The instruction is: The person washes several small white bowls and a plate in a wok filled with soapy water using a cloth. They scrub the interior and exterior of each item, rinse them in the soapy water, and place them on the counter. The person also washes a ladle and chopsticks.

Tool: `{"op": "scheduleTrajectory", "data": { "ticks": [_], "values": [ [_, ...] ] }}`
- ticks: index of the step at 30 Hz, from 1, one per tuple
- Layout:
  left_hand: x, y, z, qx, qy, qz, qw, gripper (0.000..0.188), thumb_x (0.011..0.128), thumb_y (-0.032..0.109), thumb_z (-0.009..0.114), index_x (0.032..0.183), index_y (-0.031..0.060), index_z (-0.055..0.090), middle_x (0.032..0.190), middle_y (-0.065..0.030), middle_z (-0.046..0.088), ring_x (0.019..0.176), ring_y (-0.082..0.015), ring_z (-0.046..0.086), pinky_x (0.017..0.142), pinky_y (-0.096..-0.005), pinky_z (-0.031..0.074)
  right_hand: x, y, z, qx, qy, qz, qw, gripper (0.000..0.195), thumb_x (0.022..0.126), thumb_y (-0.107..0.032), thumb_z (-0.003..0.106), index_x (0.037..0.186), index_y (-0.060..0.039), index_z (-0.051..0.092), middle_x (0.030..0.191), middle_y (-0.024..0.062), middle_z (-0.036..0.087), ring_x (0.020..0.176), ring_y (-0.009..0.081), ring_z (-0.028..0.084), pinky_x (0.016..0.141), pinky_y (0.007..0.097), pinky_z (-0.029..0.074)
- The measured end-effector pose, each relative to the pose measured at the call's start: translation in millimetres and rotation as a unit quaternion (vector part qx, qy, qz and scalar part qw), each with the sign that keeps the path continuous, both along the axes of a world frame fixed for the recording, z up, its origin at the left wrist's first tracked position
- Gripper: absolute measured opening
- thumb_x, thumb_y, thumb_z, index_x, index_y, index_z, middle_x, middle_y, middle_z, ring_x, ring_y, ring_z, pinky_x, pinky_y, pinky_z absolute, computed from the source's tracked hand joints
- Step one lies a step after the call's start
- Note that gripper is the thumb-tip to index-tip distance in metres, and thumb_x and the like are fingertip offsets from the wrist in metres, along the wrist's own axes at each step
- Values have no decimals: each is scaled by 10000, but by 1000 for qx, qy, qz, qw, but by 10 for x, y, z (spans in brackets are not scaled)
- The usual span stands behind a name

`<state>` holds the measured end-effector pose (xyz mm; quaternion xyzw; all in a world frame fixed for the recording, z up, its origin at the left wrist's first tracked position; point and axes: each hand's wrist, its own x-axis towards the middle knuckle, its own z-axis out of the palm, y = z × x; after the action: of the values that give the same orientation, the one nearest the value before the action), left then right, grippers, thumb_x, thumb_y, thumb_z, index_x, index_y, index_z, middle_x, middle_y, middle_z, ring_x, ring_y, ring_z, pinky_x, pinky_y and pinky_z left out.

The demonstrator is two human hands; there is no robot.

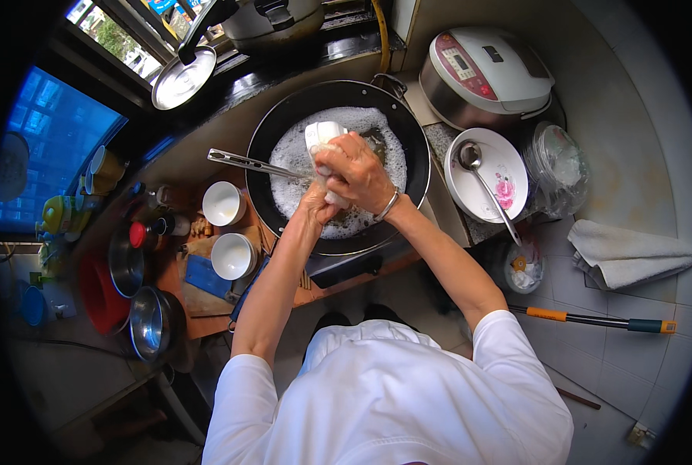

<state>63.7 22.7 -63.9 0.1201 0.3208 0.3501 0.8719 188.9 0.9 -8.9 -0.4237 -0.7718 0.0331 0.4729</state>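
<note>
A large black wok (258, 197) of foamy water (290, 136) stands before me. Over it my right hand (360, 171), with a metal bangle at the wrist, squeezes a wet white cloth (337, 200). My left hand (318, 204) grips the cloth's lower end; the right hand hides some of its fingers. A white ceramic piece (325, 131) pokes out beyond the hands, with the cloth pressed against it; its full shape is hidden. A slotted metal handle (247, 161) leans over the wok's left rim, its far end in the foam.
Left of the wok are white bowls (224, 203), a blue-bladed cleaver (206, 274) on a cutting board (192, 296) and metal basins (148, 322). At right stand a rice cooker (485, 75), a flowered bowl (468, 186) with a ladle (488, 195) and bagged disposable bowls (555, 168).
</note>
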Motion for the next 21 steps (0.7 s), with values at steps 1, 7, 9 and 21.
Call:
{"op": "scheduleTrajectory", "data": {
  "ticks": [1,7,9,21],
  "values": [
    [-25,21,-98,14,-7,-4,1000,331,899,82,592,1216,44,508,1076,-132,609,875,-170,651,699,-272,583,6,83,64,-10,13,-11,1000,279,681,-73,623,958,-98,593,964,132,545,905,318,550,805,399,489],
    [-114,93,-262,47,-147,-154,976,315,884,66,599,1176,-19,513,918,-231,593,545,-107,556,336,-101,363,464,631,-117,-235,299,90,920,214,799,-198,595,881,-1,582,831,106,618,759,227,610,717,302,485],
    [-55,39,-67,68,-165,-133,975,308,883,78,604,1163,-20,523,920,-216,599,566,-114,570,340,-99,366,443,609,-581,-174,330,74,925,261,890,-258,514,888,-2,567,793,83,593,748,149,569,676,279,467],
    [-394,223,-432,37,-151,-98,983,263,881,135,619,1078,-7,516,829,-97,551,497,-41,425,350,-112,320,86,102,120,-164,168,28,972,191,880,-98,516,1062,-46,538,973,135,580,876,256,602,800,337,475]
  ]
}}
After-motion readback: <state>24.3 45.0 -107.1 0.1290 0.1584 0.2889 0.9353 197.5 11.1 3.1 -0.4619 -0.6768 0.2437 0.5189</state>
